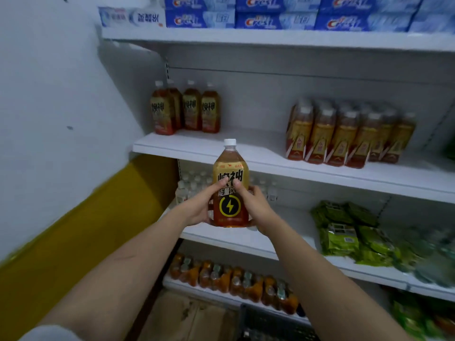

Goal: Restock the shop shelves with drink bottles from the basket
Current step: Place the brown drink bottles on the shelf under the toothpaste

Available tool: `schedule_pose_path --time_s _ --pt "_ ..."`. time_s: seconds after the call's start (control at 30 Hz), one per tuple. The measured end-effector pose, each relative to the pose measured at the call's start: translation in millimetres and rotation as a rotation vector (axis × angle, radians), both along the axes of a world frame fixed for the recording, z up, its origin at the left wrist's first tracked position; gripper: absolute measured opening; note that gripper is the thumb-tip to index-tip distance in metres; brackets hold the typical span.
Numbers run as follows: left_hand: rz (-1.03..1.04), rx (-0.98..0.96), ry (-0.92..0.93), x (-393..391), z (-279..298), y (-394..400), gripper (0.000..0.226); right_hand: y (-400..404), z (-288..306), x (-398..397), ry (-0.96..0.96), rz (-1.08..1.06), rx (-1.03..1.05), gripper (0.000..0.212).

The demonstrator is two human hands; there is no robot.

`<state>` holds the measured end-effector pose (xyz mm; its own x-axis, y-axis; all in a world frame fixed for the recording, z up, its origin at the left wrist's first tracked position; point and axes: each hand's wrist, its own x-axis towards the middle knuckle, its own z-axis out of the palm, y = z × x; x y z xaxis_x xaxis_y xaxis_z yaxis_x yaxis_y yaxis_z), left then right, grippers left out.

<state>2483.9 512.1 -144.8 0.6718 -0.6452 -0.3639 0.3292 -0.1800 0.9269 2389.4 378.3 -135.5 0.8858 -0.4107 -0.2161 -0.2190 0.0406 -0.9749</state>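
Observation:
An amber energy drink bottle (230, 185) with a white cap and a lightning-bolt label is held upright in front of the shelves. My left hand (200, 205) grips its left side and my right hand (253, 205) grips its right side, thumbs on the label. Its cap reaches the front edge of the middle shelf (258, 156). Several matching bottles (186, 109) stand at the back left of that shelf. The dark basket (270, 326) shows at the bottom edge, partly cut off.
A shrink-wrapped pack of amber bottles (349, 139) fills the middle shelf's right side. Toothpaste boxes (275, 13) line the top shelf. Below are small clear bottles (189, 185), green packets (352, 235) and orange drink bottles (234, 279). A white and yellow wall (61, 143) stands on the left.

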Motion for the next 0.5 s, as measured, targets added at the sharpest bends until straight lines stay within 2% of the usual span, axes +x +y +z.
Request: schedule_pose_path --time_s 0.1,0.27,0.4,0.5 --pt "-0.03 -0.02 -0.027 14.7 22.2 4.7 0.059 6.7 21.2 12.6 -0.036 -0.008 -0.017 0.073" --pt "-0.005 -0.025 -0.078 29.8 56.1 0.4 0.069 6.4 47.4 23.4 -0.106 -0.043 -0.02 0.064" --pt "-0.01 -0.04 -0.087 34.5 66.6 -11.3 0.061 -1.4 56.2 23.7 -0.131 -0.078 -0.024 0.059" --pt "-0.009 -0.044 -0.098 34.1 66.6 -29.4 0.065 -18.3 58.1 21.9 -0.133 -0.078 -0.035 0.063"
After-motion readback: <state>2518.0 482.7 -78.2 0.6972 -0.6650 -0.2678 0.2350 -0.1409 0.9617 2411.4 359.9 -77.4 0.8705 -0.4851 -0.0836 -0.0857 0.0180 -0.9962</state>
